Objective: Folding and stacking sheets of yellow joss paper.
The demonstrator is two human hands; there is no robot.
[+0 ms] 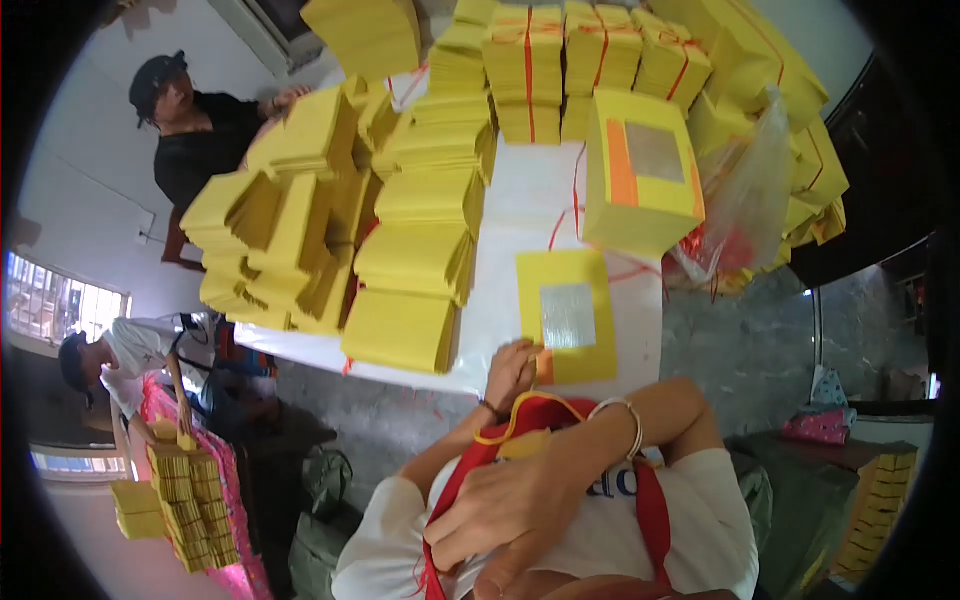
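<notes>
A yellow paper sheet [565,270] with a silver square and a bit of orange lies at the table's near edge. My left hand [512,370] has its fingers bent closed at the sheet's lower left corner. Across my chest reaches my right hand [510,510], its fingers curled at the red apron strap [468,475]; the fingertips are partly hidden. Thin red strings hang below that hand. Just beyond the sheet stands a tall yellow paper stack [640,215], its top sheet bearing a silver square and an orange strip.
Folded yellow paper piles [410,320] cover the table's left side. Red-tied bundles [530,60] line the back. A clear plastic bag [750,200] hangs at the right edge. One person [205,130] stands across the table; another [160,360] handles yellow bundles at far left.
</notes>
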